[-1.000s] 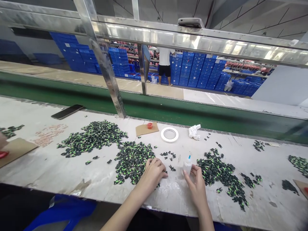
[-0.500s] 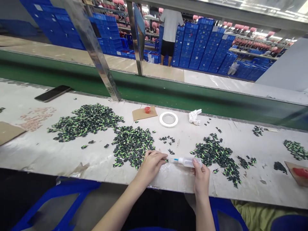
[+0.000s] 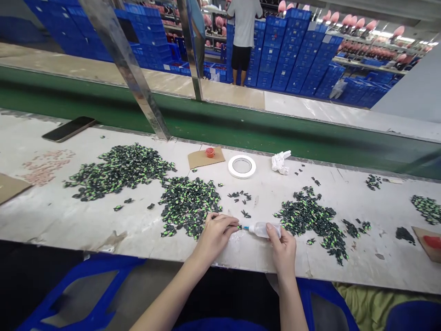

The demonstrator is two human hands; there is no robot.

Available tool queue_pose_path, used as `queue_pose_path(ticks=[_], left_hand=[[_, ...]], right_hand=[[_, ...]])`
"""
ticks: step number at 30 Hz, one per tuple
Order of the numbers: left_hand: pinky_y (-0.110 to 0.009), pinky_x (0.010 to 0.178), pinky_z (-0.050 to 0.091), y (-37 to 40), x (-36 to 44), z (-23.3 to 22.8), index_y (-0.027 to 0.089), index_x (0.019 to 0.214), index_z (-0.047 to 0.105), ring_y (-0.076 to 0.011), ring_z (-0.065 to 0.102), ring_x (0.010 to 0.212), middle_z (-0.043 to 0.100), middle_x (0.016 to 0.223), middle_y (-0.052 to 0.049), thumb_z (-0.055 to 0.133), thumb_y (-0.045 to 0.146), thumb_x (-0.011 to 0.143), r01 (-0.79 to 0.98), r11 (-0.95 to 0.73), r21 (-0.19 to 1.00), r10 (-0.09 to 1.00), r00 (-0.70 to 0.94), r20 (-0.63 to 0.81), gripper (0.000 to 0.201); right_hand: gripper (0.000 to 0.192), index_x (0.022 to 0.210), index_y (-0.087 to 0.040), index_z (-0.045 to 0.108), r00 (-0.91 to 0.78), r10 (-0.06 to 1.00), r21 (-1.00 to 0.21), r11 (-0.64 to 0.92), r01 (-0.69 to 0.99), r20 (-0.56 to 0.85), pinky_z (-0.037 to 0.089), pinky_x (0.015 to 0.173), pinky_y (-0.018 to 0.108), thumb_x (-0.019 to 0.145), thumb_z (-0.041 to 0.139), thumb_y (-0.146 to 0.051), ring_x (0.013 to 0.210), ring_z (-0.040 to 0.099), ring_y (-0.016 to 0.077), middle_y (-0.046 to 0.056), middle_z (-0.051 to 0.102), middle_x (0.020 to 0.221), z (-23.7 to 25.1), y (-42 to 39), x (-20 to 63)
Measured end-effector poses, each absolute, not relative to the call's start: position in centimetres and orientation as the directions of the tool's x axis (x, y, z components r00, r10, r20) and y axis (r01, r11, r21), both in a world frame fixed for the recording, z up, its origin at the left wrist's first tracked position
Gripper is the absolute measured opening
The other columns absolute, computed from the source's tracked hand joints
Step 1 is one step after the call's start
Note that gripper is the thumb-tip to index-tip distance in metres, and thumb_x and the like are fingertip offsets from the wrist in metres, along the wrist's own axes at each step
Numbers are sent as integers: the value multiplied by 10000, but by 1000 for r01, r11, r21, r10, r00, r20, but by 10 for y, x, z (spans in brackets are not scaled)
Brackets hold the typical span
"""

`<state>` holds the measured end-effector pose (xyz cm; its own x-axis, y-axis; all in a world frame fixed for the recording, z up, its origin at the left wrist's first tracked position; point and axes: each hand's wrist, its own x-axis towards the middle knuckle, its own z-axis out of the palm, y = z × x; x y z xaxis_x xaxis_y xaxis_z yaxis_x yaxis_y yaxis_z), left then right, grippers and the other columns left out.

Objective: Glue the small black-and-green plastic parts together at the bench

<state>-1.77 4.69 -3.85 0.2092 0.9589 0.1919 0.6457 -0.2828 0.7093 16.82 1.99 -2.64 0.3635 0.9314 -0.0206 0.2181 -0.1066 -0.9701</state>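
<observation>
My left hand (image 3: 220, 231) pinches a small black and green piece (image 3: 240, 227) between thumb and fingertips, just above the table. My right hand (image 3: 283, 246) is wrapped round a clear squeeze bottle (image 3: 262, 229) with a blue needle tip, lying nearly level and pointing left. The needle's end is at the small piece; whether they touch I cannot tell. Left of my left hand lies a heap of black and green pieces (image 3: 190, 204). Another heap of such pieces (image 3: 312, 220) spreads to the right of the bottle. Several loose black bits (image 3: 241, 196) lie beyond my hands.
Farther back are a roll of white tape (image 3: 242, 166), a red pot (image 3: 210, 152) on cardboard (image 3: 196, 159) and crumpled tissue (image 3: 280, 162). A phone (image 3: 69, 128) lies at the left by a metal post (image 3: 127, 69). Past the green ledge, a person (image 3: 243, 41) stands among blue crates (image 3: 289, 50).
My right hand has moved the squeeze bottle left, bringing its needle to the small piece. My left hand keeps its pinch in nearly the same place. The camera view has shifted slightly.
</observation>
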Motion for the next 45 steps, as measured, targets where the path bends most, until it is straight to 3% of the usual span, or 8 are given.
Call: queue_pose_path(ticks=[45], left_hand=[[-402, 894, 374, 48, -17, -32, 247, 820, 683, -192, 702, 836, 775, 826, 15, 669, 157, 780, 655, -240, 716, 968, 212, 130, 99]], right_hand=[[468, 510, -173, 521, 367, 930, -964, -104, 246, -7, 333, 466, 239, 678, 628, -596, 507, 398, 126, -16, 444, 494, -21, 22, 167]])
